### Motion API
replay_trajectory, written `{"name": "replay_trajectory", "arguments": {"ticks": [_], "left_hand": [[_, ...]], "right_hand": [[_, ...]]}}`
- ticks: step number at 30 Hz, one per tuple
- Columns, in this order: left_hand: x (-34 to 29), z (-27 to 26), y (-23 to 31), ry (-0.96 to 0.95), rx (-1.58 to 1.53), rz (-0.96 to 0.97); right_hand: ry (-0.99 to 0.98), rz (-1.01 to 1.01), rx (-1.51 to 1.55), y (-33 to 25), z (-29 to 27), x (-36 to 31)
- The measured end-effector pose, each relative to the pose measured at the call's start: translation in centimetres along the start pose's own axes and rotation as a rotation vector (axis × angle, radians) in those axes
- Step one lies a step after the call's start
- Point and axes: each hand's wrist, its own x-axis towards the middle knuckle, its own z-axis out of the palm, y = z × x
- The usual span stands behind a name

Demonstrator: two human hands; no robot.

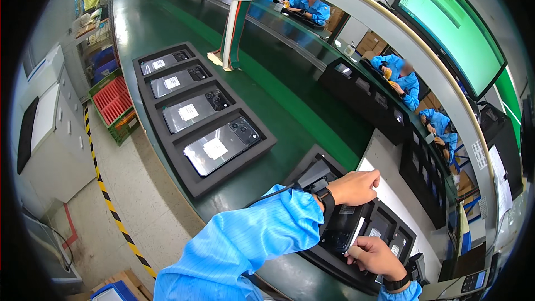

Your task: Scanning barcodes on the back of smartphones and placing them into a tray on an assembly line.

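Note:
A dark smartphone [341, 226] is tilted above a black foam tray [409, 239] at the lower right, its camera end toward me. My right hand [376, 257] pinches the phone's lower right corner, beside a narrow white strip along its edge. Just past the phone's far end is my left hand [352, 188], its back up and fingers curled closed; what they hold, if anything, is hidden. Labelled phones [378, 228] lie in the tray's pockets beside it. A black strap with a small device and cable [312, 177] circles my left wrist.
Another foam tray [195, 187] with several labelled phones [220, 144] lies on the green bench [290, 128] to the left. A white pipe post [230, 28] stands behind it. Co-workers in blue [398, 75] sit across the line. A monitor [451, 22] hangs upper right.

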Motion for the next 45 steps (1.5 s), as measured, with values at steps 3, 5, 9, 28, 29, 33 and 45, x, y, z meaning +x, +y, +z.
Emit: {"name": "replay_trajectory", "arguments": {"ticks": [3,5,9,28,29,33,45], "left_hand": [[0.2,0.0,0.0,-0.013,-0.006,0.004],[0.1,-0.1,0.0,0.0,-0.015,0.014],[-0.4,-0.4,-0.6,-0.013,-0.039,-0.092],[-0.6,-0.7,0.3,-0.001,-0.067,0.034],[-0.6,-0.8,0.4,-0.015,-0.043,0.025],[-0.6,-0.8,0.6,-0.028,-0.02,0.026],[-0.8,-0.6,0.1,-0.018,0.015,0.047]], "right_hand": [[-0.003,0.019,-0.011,-0.4,-0.1,0.1],[-0.005,0.023,-0.017,-0.4,0.0,0.1],[-0.047,-0.063,0.004,0.3,0.6,0.3],[0.077,-0.258,-0.301,0.5,0.9,0.3],[0.1,-0.281,-0.31,0.5,1.0,0.3],[0.161,-0.334,-0.312,0.5,1.3,0.3],[0.161,-0.254,-0.189,0.4,1.7,-0.1]]}}
